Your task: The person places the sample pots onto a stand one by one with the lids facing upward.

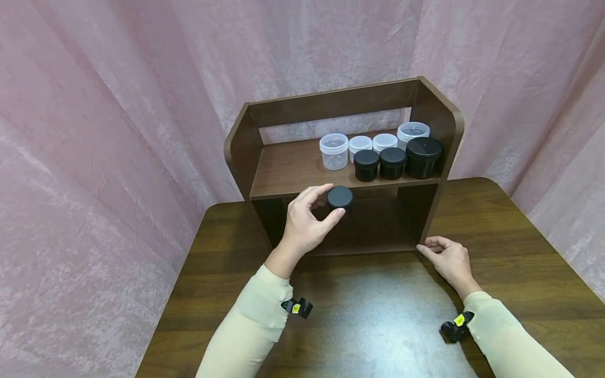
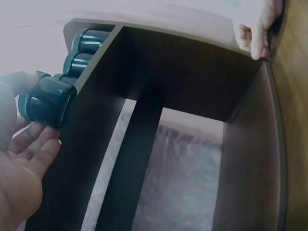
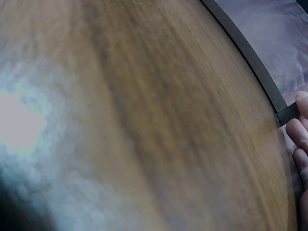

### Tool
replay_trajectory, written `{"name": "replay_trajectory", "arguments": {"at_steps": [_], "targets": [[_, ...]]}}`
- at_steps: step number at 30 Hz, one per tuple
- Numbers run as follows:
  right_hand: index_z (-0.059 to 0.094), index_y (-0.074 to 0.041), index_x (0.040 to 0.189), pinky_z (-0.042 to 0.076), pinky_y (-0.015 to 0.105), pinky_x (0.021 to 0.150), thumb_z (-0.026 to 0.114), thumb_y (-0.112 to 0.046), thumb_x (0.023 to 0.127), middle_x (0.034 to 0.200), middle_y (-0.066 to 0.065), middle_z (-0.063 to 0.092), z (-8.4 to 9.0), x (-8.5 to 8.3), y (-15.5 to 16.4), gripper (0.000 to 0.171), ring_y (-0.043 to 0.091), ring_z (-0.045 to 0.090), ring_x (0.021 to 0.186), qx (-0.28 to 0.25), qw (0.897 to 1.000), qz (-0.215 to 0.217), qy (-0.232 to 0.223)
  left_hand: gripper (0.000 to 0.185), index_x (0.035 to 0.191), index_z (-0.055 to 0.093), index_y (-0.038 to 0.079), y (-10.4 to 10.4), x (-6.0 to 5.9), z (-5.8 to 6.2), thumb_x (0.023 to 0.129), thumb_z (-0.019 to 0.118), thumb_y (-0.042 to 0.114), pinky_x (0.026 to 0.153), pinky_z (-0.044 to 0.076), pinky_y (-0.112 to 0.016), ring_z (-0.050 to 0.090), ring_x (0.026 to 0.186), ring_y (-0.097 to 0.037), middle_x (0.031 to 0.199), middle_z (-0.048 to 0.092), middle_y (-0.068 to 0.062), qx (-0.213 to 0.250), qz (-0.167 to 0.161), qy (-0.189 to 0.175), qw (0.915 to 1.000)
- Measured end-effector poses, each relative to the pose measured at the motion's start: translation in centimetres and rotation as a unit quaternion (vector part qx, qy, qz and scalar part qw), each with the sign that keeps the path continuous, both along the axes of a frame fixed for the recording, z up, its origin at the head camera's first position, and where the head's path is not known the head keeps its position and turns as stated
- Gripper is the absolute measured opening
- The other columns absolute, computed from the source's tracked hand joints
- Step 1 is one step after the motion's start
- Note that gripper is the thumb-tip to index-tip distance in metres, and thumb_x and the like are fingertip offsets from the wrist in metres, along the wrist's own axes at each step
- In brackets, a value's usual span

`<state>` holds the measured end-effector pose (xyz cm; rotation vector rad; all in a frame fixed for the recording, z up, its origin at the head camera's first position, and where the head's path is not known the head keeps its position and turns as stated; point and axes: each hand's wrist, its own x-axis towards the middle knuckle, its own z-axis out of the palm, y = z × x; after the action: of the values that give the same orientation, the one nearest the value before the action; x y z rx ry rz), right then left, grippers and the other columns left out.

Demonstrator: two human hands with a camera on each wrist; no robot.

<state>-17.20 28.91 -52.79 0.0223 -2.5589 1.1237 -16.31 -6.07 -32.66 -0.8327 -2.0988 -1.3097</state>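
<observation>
My left hand (image 1: 309, 218) holds a small black jar (image 1: 340, 198) between thumb and fingers, in front of the edge of the upper board of a dark wooden shelf (image 1: 293, 170). In the left wrist view the black jar (image 2: 47, 102) lies against my fingers (image 2: 33, 144), beside the shelf's front edge. Farther right on the upper board stand several clear jars (image 1: 333, 151) and black jars (image 1: 393, 162). My right hand (image 1: 446, 257) rests on the table, fingertips touching the shelf's lower right corner (image 1: 418, 247). Those fingers (image 3: 301, 139) show at the shelf's edge in the right wrist view.
The shelf stands at the back of a dark wooden table (image 1: 520, 273). Its lower compartment (image 1: 373, 223) is open and dark. Pink cloth (image 1: 104, 131) hangs behind and on both sides. The left half of the upper board is bare.
</observation>
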Motion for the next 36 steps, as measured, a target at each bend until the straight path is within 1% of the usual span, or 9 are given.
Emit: {"name": "replay_trajectory", "arguments": {"at_steps": [5,10,14,18,20,26,29,32,36], "targets": [[0.072,-0.012,0.096,0.045,0.015,0.059,0.073,-0.042,0.084,0.086,0.004,0.072,0.0,0.0,0.0,0.032,0.004,0.061,0.073,-0.002,1.000,0.000,-0.007,0.045,0.120,0.065,0.001,-0.4,-0.6,1.1,0.079,0.079,0.016,0.078,0.055,-0.027,0.064,0.086,-0.014,0.105,0.064,-0.007,-0.009,0.003,-0.013,0.9999],[0.072,-0.012,0.096,0.045,0.015,0.060,0.073,-0.042,0.084,0.086,0.004,0.072,0.1,0.0,0.0,0.032,0.003,0.061,0.073,-0.003,1.000,0.001,-0.007,0.043,0.118,0.066,0.001,-0.5,-0.9,2.0,0.080,0.079,0.015,0.079,0.055,-0.028,0.064,0.086,-0.015,0.104,0.063,-0.007,0.002,-0.008,-0.032,0.9995],[0.072,-0.012,0.096,0.045,0.015,0.059,0.073,-0.042,0.084,0.086,0.004,0.072,0.2,0.1,0.0,0.033,0.004,0.062,0.074,-0.006,1.000,0.003,-0.010,0.043,0.118,0.066,0.001,-0.3,-1.1,2.7,0.079,0.079,0.013,0.080,0.056,-0.031,0.065,0.087,-0.019,0.103,0.064,-0.010,0.016,-0.015,-0.030,0.9993],[0.072,-0.012,0.096,0.045,0.015,0.059,0.073,-0.042,0.084,0.087,0.004,0.072,0.3,0.2,0.0,0.032,0.005,0.062,0.074,-0.006,1.000,0.003,-0.011,0.044,0.118,0.065,-0.001,0.0,-1.5,3.5,0.080,0.079,0.014,0.080,0.055,-0.031,0.066,0.089,-0.020,0.104,0.064,-0.011,0.016,-0.016,-0.018,0.9996],[0.072,-0.012,0.096,0.045,0.015,0.059,0.073,-0.042,0.084,0.086,0.003,0.072,0.2,0.2,0.0,0.031,0.005,0.062,0.074,-0.004,1.000,0.003,-0.009,0.044,0.119,0.065,-0.001,0.1,-1.8,3.7,0.080,0.079,0.014,0.080,0.055,-0.029,0.066,0.088,-0.018,0.104,0.064,-0.010,0.011,-0.008,-0.013,0.9998],[0.072,-0.013,0.095,0.045,0.015,0.060,0.073,-0.042,0.084,0.085,0.002,0.072,0.1,0.1,0.0,0.031,0.003,0.062,0.073,-0.004,1.000,0.002,-0.009,0.043,0.118,0.067,0.002,0.6,-2.9,4.3,0.080,0.079,0.019,0.076,0.054,-0.026,0.064,0.084,-0.017,0.101,0.067,-0.007,-0.024,0.044,-0.006,0.9987],[0.072,-0.013,0.095,0.045,0.015,0.060,0.073,-0.043,0.084,0.086,0.002,0.072,0.1,0.1,0.0,0.031,0.004,0.062,0.074,-0.005,1.000,0.002,-0.011,0.043,0.118,0.067,0.003,0.8,-3.4,4.6,0.081,0.079,0.020,0.074,0.053,-0.025,0.064,0.082,-0.017,0.099,0.069,-0.007,-0.034,0.067,-0.018,0.9970],[0.072,-0.013,0.095,0.045,0.015,0.060,0.072,-0.043,0.084,0.086,0.002,0.072,0.1,0.1,0.0,0.032,0.006,0.063,0.075,-0.005,1.000,0.002,-0.011,0.043,0.119,0.067,0.004,1.0,-3.8,4.6,0.081,0.079,0.021,0.072,0.052,-0.024,0.065,0.081,-0.016,0.097,0.069,-0.006,-0.037,0.084,-0.039,0.9950],[0.072,-0.013,0.095,0.045,0.016,0.060,0.072,-0.043,0.084,0.086,0.002,0.072,0.1,0.1,0.0,0.031,0.008,0.064,0.075,-0.005,1.000,0.002,-0.011,0.044,0.120,0.067,0.006,1.1,-4.1,4.5,0.080,0.079,0.022,0.070,0.052,-0.025,0.065,0.080,-0.014,0.093,0.070,-0.006,-0.032,0.095,-0.067,0.9927]]}}
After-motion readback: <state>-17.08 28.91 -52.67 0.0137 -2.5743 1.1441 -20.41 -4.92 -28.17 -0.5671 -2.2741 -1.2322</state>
